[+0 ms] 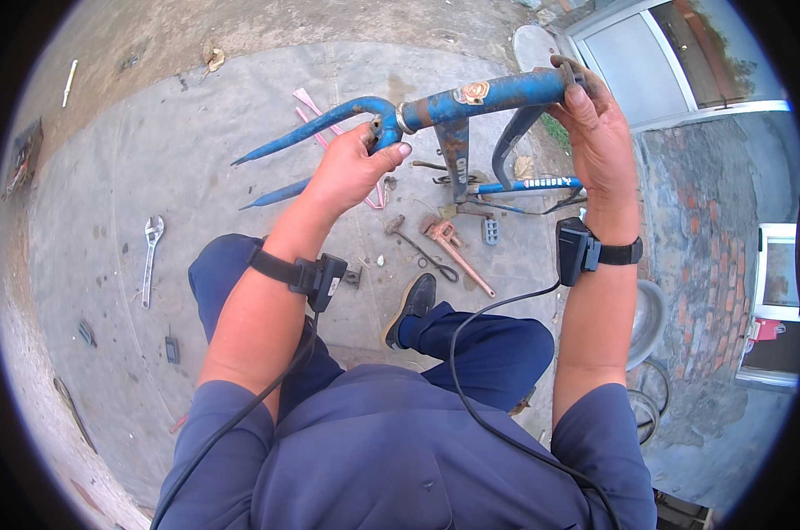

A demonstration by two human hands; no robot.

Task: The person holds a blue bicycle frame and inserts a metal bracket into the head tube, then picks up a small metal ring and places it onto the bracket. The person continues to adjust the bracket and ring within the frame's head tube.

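Fork (325, 119) gripped in the left hand (350, 170) meets a frame (508, 92) clasped by the right hand (601, 137) above concrete (100, 212), where a slackened left hold could let the fork slip down.

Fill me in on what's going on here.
A person is holding up a blue bike frame with its fork attached. The left hand grips the fork near its crown, where it meets the frame; the right hand holds the far end of the same tube. On the ground, a pipe wrench and a hammer lie near the person's shoe, and an adjustable wrench lies off to the left. Neither hand holds a tool.
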